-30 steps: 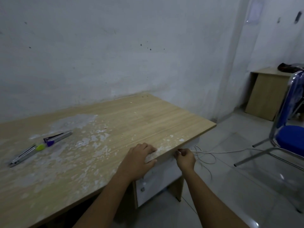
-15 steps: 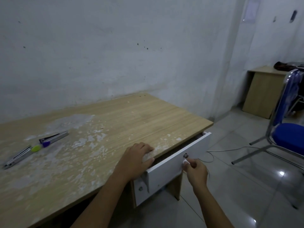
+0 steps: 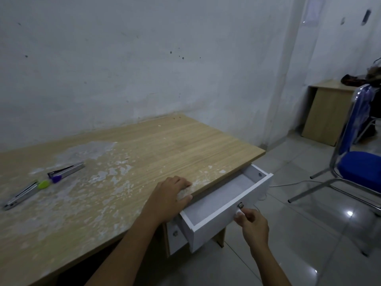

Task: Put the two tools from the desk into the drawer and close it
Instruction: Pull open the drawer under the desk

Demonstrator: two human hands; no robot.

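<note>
Right hand (image 3: pixel 254 225): thumb and fingers pinched on the drawer (image 3: pixel 224 205) knob (image 3: pixel 240 206). Left hand (image 3: pixel 171 196): flat, fingers spread loosely, palm down on the desk (image 3: pixel 165 145) front edge, gripping nothing, likely just bracing.

What changed: a second ago the drawer was shut under the desk edge; half a second ago it was cracked open; now it's out far enough that you see most of the white floor inside. What shows of it looks empty (rear part is hidden under the desktop).

Meaning: the opening step looks basically done. There's probably enough gap to drop things in, so you may not need to pull further.

Both tools are untouched, far left of the desk, well apart from either hand: the one with the green tip (image 3: pixel 22 195) nearer you, the purple-tipped one (image 3: pixel 66 172) just behind it, tips almost touching (can't tell if they do).

Next is likely to let go of the knob and reach left. Your left hand is closer to them. Nothing's in the drawer yet, and closing comes last.
</note>
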